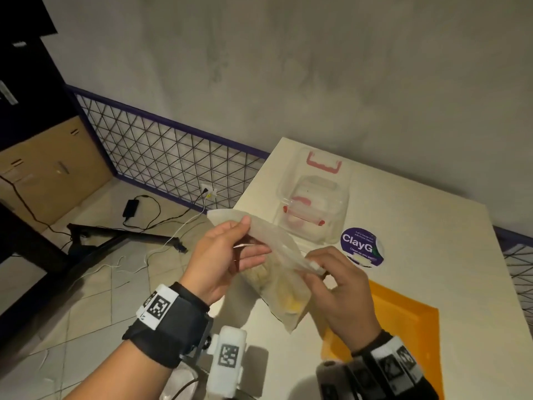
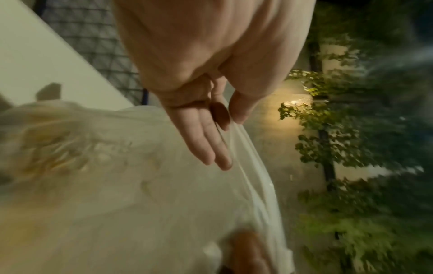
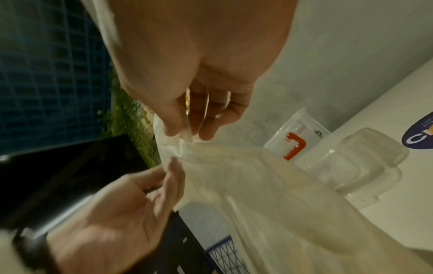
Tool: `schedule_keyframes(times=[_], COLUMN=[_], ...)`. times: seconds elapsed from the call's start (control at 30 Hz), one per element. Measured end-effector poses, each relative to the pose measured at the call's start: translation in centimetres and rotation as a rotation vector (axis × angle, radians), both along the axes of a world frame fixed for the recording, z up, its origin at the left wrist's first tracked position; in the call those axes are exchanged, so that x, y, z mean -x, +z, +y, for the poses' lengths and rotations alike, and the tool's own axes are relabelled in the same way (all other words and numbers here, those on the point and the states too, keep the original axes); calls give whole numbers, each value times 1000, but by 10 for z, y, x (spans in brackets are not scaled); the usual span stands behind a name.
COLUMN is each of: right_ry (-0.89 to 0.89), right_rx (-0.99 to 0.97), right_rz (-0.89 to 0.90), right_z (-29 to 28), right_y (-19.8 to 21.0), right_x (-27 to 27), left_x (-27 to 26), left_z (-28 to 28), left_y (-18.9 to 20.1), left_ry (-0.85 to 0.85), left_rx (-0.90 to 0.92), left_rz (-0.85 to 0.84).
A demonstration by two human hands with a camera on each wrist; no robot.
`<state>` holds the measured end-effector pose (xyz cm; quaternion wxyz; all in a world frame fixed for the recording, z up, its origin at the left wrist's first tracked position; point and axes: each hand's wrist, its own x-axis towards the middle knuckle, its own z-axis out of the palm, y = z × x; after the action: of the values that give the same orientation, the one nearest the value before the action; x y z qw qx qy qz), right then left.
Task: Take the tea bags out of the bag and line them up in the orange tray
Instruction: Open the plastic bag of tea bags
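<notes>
A translucent plastic bag (image 1: 281, 255) hangs in the air over the white table's (image 1: 432, 226) left edge, tilted, mouth up. Tea bags (image 1: 277, 284) with yellowish tags show dimly through its lower half, blurred in the left wrist view (image 2: 53, 153). My left hand (image 1: 253, 238) pinches the upper left rim between thumb and straight fingers (image 2: 211, 148). My right hand (image 1: 315, 262) pinches the opposite rim (image 3: 185, 146) between thumb and fingertips (image 3: 173, 128). The orange tray (image 1: 403, 321) lies on the table under my right wrist, partly hidden by it.
A clear plastic box (image 1: 311, 209) with red clips and its lid stand at the table's far left. A round purple sticker (image 1: 360, 243) is beside it. Left of the table are the tiled floor with cables (image 1: 144, 220) and a wire fence (image 1: 161, 157).
</notes>
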<state>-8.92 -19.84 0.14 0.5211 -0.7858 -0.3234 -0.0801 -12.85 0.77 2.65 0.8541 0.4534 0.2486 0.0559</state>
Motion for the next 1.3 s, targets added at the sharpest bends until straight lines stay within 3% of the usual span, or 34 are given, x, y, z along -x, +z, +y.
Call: schedule_keyframes(times=[0.2,0.37,0.47,0.63,0.97,1.3], right_ry=[-138,25,47,-37,-99,-105], right_rx=[-88,-112,-135,-139,-76,-73], right_rz=[57,22,30,83,-39,-17], right_z=[-8,-2,-3,-8,-19,-27], right_y=[31,36,41,52,63,60], right_x=[-16,-10,-7,-7,-9,-7], left_x=[10,15,1,-14,-29,-33], left_z=[16,-5,-15,-20,-27,6], left_y=[28,52,56,60,73,60], left_ry=[60,-242,-327,-383,-487,-535], left_rx=[-462,-1207,-1440,-1358,-1484,-1565], left_rz=[-153,-492,-595,-640,-679,-561])
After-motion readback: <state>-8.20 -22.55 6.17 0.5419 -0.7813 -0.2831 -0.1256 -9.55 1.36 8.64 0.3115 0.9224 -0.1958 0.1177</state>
